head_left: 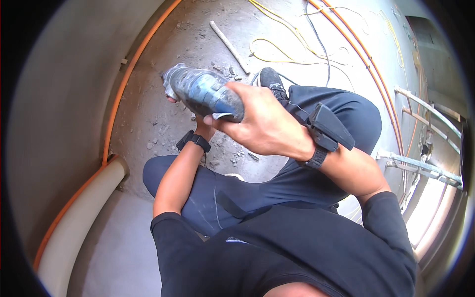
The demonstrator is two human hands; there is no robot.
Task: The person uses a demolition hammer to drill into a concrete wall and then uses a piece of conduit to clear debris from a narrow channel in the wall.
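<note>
In front of me is a thick, bottle-shaped bundle (200,94), dark and dusty, with blue patches and crinkled clear plastic over its far end. What lies inside the plastic I cannot make out. My right hand (264,121) is closed round the near end, its thumb along the lower side. My left hand (205,127) reaches under the bundle and is mostly hidden. A fingertip shows at the far-left end, so the left hand seems wrapped round it from below. The bundle is tilted and held above the floor.
Rubble (163,131) litters the dusty floor by a pale stick (230,47). Yellow cable (282,59) lies beyond my shoe (271,81). Orange conduit (121,91) runs along the left wall, above a thick cream pipe (86,222). Metal bars (428,173) stand at the right.
</note>
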